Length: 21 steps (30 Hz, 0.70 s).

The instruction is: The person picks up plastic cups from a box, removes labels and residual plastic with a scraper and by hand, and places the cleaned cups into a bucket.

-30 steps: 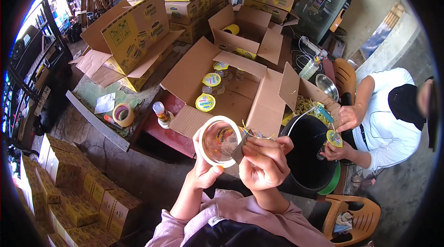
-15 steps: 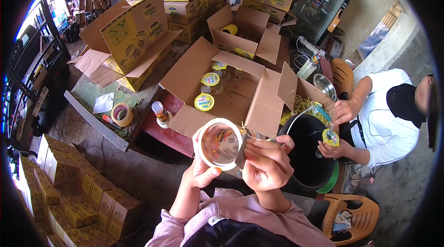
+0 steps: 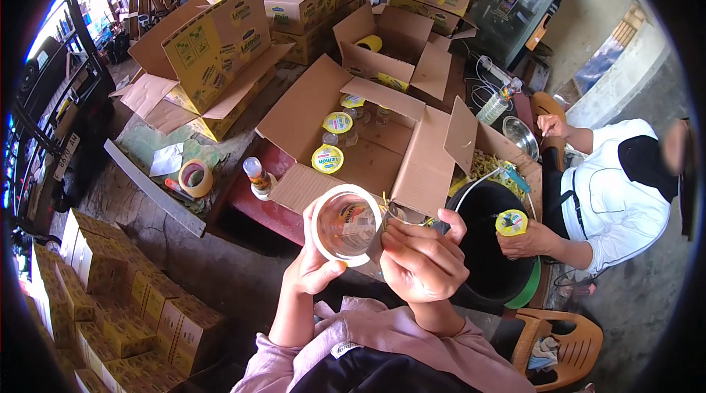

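Note:
My left hand (image 3: 309, 272) is wrapped round a clear plastic cup (image 3: 347, 225), its open white-rimmed mouth turned toward me. Printing shows through its wall. Pinched in my right hand (image 3: 425, 264) is a thin, flat grey blade (image 3: 374, 247), which meets the cup's right rim. A few thin yellow shreds (image 3: 385, 202) stick up by my right fingertips. Beyond my hands stands an open cardboard box (image 3: 382, 165) with several cups inside, some with yellow printed lids (image 3: 327, 159).
A co-worker's hand (image 3: 537, 238) holds a yellow-lidded cup (image 3: 512, 223) over a black bucket (image 3: 496, 272) at my right. Yellow scraps (image 3: 494, 166) fill a box behind it. A tape roll (image 3: 195, 177) and a small bottle (image 3: 255, 172) are on the left. Stacked cartons (image 3: 125, 297) stand lower left.
The co-worker's upper hand has left the lidded cup and moved up and away. That cup has shifted left over the bucket. My own hands have barely moved.

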Each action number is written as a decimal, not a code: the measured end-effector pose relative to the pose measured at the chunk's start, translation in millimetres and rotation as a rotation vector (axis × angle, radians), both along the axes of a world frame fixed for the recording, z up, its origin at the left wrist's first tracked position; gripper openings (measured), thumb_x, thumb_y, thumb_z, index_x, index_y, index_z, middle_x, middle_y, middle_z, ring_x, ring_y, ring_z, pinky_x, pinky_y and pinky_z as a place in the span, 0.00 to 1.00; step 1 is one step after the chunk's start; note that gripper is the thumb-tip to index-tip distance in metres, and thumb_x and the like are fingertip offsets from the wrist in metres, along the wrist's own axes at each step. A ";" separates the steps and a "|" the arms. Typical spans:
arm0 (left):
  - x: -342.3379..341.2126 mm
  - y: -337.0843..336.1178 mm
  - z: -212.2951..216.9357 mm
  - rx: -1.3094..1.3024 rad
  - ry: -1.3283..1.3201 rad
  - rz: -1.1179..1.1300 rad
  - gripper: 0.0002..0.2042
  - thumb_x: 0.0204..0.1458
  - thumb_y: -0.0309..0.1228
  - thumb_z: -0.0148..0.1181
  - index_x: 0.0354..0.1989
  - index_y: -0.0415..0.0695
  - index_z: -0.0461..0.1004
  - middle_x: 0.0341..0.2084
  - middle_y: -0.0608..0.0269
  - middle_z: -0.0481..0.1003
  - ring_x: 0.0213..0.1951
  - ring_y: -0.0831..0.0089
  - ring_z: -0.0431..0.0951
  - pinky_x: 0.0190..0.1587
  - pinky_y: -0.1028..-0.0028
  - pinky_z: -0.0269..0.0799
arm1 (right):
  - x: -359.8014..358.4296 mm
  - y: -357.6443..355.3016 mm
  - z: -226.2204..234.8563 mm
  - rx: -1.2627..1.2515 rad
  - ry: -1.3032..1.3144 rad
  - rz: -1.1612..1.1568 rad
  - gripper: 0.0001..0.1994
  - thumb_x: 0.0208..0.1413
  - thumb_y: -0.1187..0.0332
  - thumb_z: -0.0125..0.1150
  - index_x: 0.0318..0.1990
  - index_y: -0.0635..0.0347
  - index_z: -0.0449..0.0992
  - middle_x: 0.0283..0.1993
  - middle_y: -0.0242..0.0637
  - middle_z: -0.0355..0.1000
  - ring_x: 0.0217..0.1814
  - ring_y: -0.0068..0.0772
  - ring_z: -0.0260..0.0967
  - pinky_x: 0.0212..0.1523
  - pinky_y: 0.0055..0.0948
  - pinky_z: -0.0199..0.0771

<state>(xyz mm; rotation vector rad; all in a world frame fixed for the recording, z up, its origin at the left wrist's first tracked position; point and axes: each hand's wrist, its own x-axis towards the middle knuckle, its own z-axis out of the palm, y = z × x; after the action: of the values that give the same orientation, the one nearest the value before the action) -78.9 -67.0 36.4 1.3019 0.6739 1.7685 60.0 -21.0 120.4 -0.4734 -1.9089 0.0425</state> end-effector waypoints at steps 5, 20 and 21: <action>2.9 -4.4 3.7 -0.052 0.026 0.019 0.44 0.42 0.46 0.57 0.58 0.35 0.35 0.57 0.48 0.45 0.60 0.59 0.46 0.59 0.61 0.41 | 0.2 9.8 1.6 -0.042 0.069 0.041 0.09 0.34 0.77 0.64 0.26 0.53 0.76 0.26 0.27 0.74 0.28 0.21 0.72 0.53 0.34 0.57; 17.4 20.0 2.2 0.128 -0.088 0.148 0.50 0.27 0.51 0.66 0.58 0.43 0.44 0.48 0.48 0.59 0.51 0.58 0.61 0.50 0.63 0.61 | 14.1 26.7 -5.9 -0.067 0.155 -0.009 0.06 0.35 0.76 0.62 0.24 0.55 0.74 0.23 0.29 0.72 0.26 0.25 0.70 0.51 0.35 0.56; 19.3 19.3 7.0 0.089 -0.018 0.223 0.49 0.26 0.44 0.69 0.57 0.44 0.44 0.44 0.51 0.62 0.48 0.60 0.63 0.48 0.64 0.62 | 15.6 28.3 -7.3 -0.066 0.143 0.017 0.08 0.34 0.76 0.63 0.26 0.53 0.75 0.23 0.27 0.71 0.27 0.24 0.70 0.51 0.35 0.56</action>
<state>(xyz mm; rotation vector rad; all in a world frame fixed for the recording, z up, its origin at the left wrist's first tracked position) -59.6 -47.7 43.4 1.3098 0.7628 2.0068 75.6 7.3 113.0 -0.4865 -1.7754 0.1472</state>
